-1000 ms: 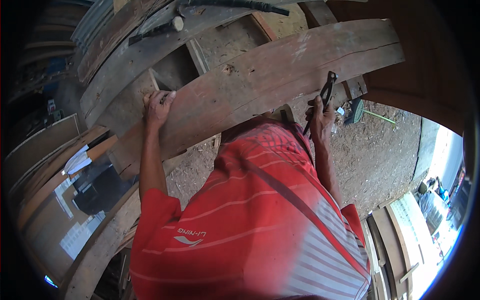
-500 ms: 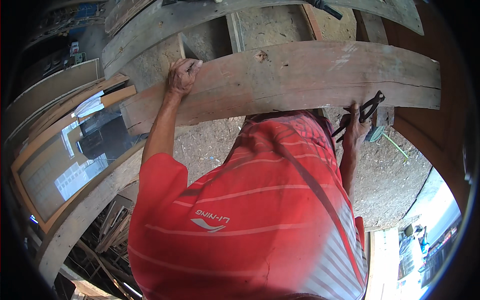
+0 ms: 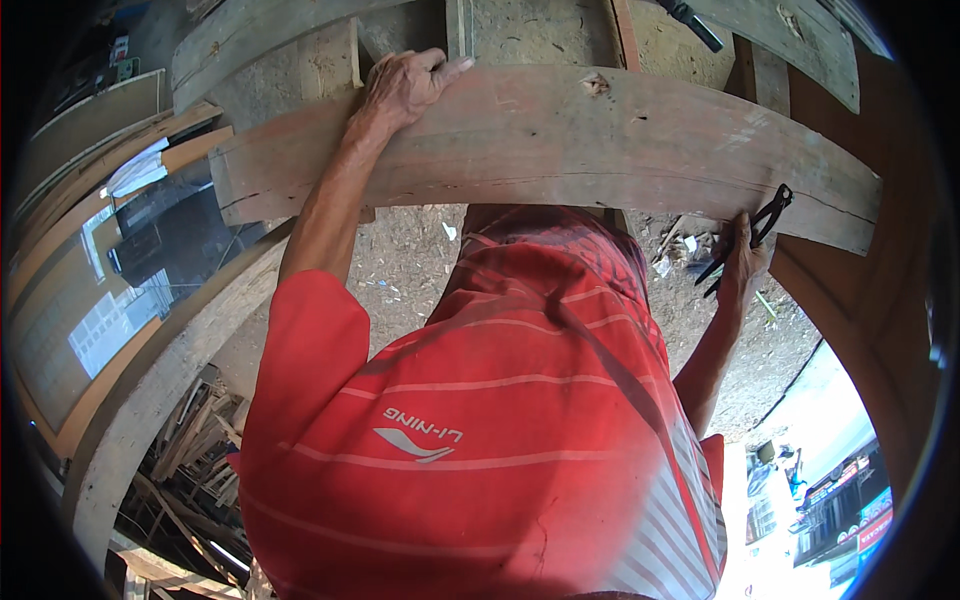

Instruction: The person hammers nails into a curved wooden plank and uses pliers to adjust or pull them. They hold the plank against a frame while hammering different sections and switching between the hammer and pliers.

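Note:
Across in front of me lies a long weathered wooden plank, with a knot near its far edge and a crack along its length. My left hand is closed over the plank's far edge, left of the knot, with the thumb pointing right; its fingertips are partly hidden. At the near edge, toward the right end, my right hand is wrapped round the handles of dark metal pincers. The head of the pincers overlaps the plank's face in view; I cannot tell whether it touches.
Another plank lies beyond, with crosspieces between. A dark-handled tool rests at the far right. Left are a framed glass panel and a curved grey board. Brown wood panelling stands right; scraps are heaped lower left.
The view has shifted and turned a little. My left hand appears farther up and right, still at the plank's far edge. My right hand, still holding the pincers, appears slightly farther right.

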`<state>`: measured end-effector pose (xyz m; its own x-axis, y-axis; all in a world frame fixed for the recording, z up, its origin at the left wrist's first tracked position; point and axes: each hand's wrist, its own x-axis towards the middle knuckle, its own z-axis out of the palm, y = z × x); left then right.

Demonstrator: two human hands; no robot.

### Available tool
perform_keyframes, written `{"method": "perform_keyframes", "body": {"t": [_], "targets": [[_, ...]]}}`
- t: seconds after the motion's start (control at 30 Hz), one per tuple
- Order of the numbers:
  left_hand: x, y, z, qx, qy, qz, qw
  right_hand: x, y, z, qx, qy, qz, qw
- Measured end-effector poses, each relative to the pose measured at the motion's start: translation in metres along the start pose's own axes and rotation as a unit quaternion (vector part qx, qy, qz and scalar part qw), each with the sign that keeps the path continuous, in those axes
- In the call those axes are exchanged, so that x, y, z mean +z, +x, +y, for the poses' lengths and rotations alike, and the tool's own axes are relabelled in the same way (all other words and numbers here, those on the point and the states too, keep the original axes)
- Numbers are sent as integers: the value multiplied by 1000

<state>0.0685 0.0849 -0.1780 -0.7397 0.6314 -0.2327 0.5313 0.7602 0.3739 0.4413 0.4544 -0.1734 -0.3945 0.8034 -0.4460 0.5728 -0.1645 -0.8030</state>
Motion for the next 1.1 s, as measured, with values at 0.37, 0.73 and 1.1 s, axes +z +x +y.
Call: {"method": "perform_keyframes", "body": {"t": [0.37, 0.73, 1.1], "targets": [[38, -35, 69, 32, 8, 89, 995, 30, -44, -10, -10, -145, -34, 989], [36, -24, 56, 48, -61, 33, 996, 54, -64, -19, -55, -324, -18, 944], [20, -29, 67, 35, -87, 18, 995, 65, -81, -38, -128, -355, -60, 924]]}}
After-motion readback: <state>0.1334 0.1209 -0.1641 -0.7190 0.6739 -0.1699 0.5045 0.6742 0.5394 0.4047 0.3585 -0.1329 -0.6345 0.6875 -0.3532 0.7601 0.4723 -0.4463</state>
